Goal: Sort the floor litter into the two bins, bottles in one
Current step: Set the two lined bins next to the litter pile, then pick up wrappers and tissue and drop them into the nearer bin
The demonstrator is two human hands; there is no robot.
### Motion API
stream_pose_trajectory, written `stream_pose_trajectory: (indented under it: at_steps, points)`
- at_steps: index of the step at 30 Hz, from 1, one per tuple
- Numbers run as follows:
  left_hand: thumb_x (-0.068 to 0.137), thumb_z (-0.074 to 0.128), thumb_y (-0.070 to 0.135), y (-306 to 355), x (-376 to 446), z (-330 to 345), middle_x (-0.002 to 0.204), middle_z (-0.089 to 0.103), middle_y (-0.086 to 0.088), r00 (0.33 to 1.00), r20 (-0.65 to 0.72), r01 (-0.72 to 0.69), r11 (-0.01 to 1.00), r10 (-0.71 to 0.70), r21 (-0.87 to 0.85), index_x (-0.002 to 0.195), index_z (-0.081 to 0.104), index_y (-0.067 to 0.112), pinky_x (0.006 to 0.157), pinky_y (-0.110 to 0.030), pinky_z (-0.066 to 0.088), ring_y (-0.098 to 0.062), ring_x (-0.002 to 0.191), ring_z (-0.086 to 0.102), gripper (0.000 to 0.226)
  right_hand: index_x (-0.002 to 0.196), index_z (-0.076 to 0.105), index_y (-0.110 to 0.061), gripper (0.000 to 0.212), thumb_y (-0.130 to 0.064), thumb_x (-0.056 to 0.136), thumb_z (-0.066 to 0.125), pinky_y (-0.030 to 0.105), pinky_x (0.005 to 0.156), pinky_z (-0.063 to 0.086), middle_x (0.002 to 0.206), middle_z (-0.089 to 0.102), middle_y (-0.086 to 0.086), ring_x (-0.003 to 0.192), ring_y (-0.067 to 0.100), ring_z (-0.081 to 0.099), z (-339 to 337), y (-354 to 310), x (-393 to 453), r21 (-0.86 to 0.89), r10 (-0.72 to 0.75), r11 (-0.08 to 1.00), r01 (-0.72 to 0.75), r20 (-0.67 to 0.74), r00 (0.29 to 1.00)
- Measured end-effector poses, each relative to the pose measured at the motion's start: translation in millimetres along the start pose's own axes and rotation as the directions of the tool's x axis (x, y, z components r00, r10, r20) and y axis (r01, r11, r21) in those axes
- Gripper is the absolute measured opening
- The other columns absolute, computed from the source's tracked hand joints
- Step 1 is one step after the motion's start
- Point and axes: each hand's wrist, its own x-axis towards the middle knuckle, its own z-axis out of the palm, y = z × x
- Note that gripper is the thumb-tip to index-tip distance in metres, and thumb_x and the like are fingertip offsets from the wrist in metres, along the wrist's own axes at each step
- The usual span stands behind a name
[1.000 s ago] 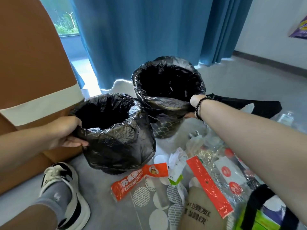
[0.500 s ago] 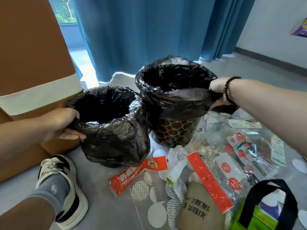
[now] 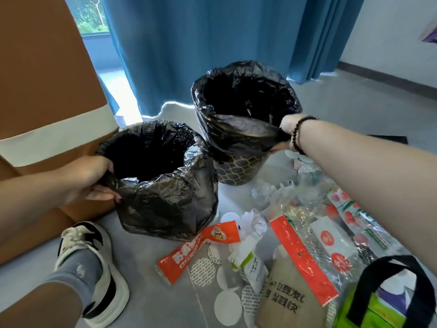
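Two bins lined with black plastic bags stand on the grey floor. My left hand [image 3: 88, 179] grips the left rim of the near bin [image 3: 165, 204]. My right hand [image 3: 287, 131] grips the right rim of the far bin [image 3: 238, 169], which has a gold lattice pattern on its wall. Both bins look dark and empty inside. Litter lies in front: an orange wrapper [image 3: 196, 249], a red strip [image 3: 300, 259], a brown paper bag [image 3: 283, 297], clear plastic packaging [image 3: 331, 235] and crumpled white paper [image 3: 254, 224]. No bottle shows clearly.
A brown and cream cardboard box [image 3: 47, 102] stands at the left, against the near bin. My shoe [image 3: 92, 268] is on the floor at lower left. A green bag with black handles [image 3: 387, 299] sits at lower right. Blue curtains [image 3: 212, 43] hang behind the bins.
The far bin, lifted and tilted half a second ago, now stands farther back on the floor. My right hand keeps its grip on the rim. The left hand and near bin have barely moved.
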Motion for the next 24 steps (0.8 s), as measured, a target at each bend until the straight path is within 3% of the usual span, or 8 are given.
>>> stream_pose_trajectory:
  at_steps: [6,13,15,17,19,20,22,24]
  points:
    - [0.093,0.037,0.009,-1.7,1.9,-4.1,0.036,0.056,-0.007,0.999,0.027,0.019,0.999,-0.018,-0.030,0.084,0.046,0.007,0.029,-0.021,0.045,-0.015,0.024,0.051,0.013,0.142,0.028,0.005,0.040,-0.003,0.103,0.022,0.034,0.112,0.016,0.152,0.028,0.017,0.141,0.030,0.027,21.6,-10.8,5.1,0.221,0.072,0.973,-0.071,0.003,0.997]
    - [0.095,0.037,0.009,-0.8,5.1,-1.9,0.037,0.055,-0.007,0.999,0.008,0.033,0.999,-0.033,-0.035,0.080,0.044,0.009,0.028,-0.022,0.044,-0.015,0.022,0.048,0.017,0.138,0.036,0.007,0.039,-0.001,0.101,0.025,0.032,0.105,0.029,0.147,0.036,0.019,0.136,0.031,0.035,8.9,10.2,-6.7,0.429,0.096,0.900,-0.080,-0.016,0.995]
    - [0.095,0.037,0.008,-3.2,7.5,-3.3,0.059,0.055,-0.015,0.999,-0.015,0.040,0.998,-0.041,-0.043,0.081,0.045,0.008,0.027,-0.023,0.044,-0.023,0.034,0.053,0.015,0.133,0.043,0.008,0.038,-0.006,0.100,0.035,0.038,0.105,0.032,0.142,0.042,0.023,0.131,0.035,0.040,19.9,15.3,2.3,0.585,0.123,0.806,-0.092,-0.013,0.992]
    - [0.094,0.038,0.005,-7.2,10.4,-6.5,0.073,0.050,-0.016,0.998,-0.035,0.046,0.998,-0.047,-0.034,0.080,0.045,0.008,0.026,-0.024,0.043,-0.028,0.050,0.051,0.016,0.137,0.042,0.003,0.058,-0.032,0.091,0.052,0.040,0.108,0.033,0.143,0.041,0.020,0.131,0.035,0.040,28.1,14.8,-3.0,0.808,0.211,0.574,-0.135,0.013,0.977]
    - [0.094,0.038,0.003,-10.4,12.1,-9.2,0.072,0.051,-0.016,0.998,-0.044,0.042,0.999,-0.042,-0.005,0.079,0.046,0.007,0.027,-0.026,0.044,-0.027,0.046,0.052,0.017,0.137,0.040,-0.006,0.079,-0.050,0.075,0.061,0.042,0.109,0.031,0.145,0.034,0.015,0.132,0.030,0.035,42.2,8.1,-26.7,0.932,0.460,0.353,-0.081,-0.098,0.883]
    - [0.093,0.038,0.003,-11.4,12.6,-10.2,0.070,0.051,-0.015,0.998,-0.044,0.033,0.999,-0.033,0.005,0.079,0.047,0.006,0.027,-0.026,0.045,-0.026,0.041,0.052,0.017,0.131,0.042,-0.007,0.069,-0.043,0.076,0.063,0.041,0.107,0.032,0.140,0.036,0.013,0.130,0.028,0.036,50.7,0.0,-44.0,0.918,0.544,0.386,0.088,-0.304,0.782]
    - [0.094,0.039,0.002,-11.5,11.5,-12.6,0.069,0.050,-0.015,0.998,-0.050,0.024,1.000,-0.024,0.005,0.079,0.047,0.005,0.028,-0.026,0.046,-0.028,0.044,0.052,0.017,0.114,0.052,-0.006,0.040,-0.018,0.076,0.060,0.035,0.099,0.035,0.122,0.046,0.011,0.117,0.025,0.043,68.5,-20.0,-85.2,0.679,0.443,0.545,0.491,-0.731,0.519]
    - [0.094,0.039,0.002,-10.3,8.6,-13.2,0.069,0.049,-0.014,0.999,-0.048,0.019,1.000,-0.020,-0.020,0.079,0.048,0.005,0.027,-0.025,0.044,-0.029,0.043,0.054,0.018,0.094,0.057,-0.004,0.024,-0.003,0.070,0.056,0.035,0.089,0.040,0.100,0.051,0.009,0.098,0.025,0.048,96.0,-43.3,-113.9,0.467,0.200,0.517,0.717,-0.881,0.429]
